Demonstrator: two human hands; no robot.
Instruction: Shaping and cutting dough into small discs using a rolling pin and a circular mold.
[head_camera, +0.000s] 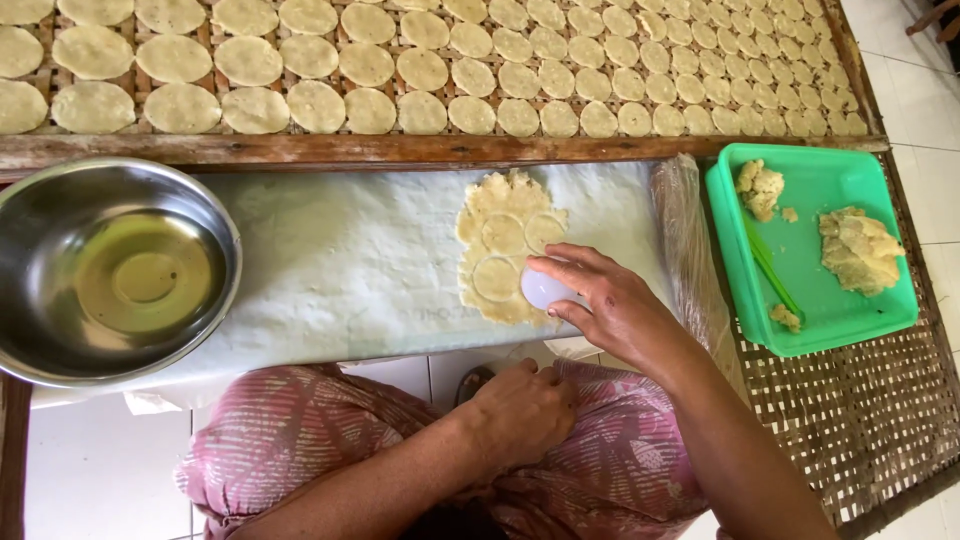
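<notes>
A flattened sheet of pale dough lies on a light plastic-covered board, with three round cuts pressed into it. My right hand grips a small round translucent cutter at the sheet's lower right edge. My left hand rests closed on my lap over pink patterned cloth, holding nothing that I can see.
A steel bowl with a little oil sits at the left. A woven tray behind holds several rows of cut dough discs. A green plastic tray at right holds dough lumps and a green stick on a woven mat.
</notes>
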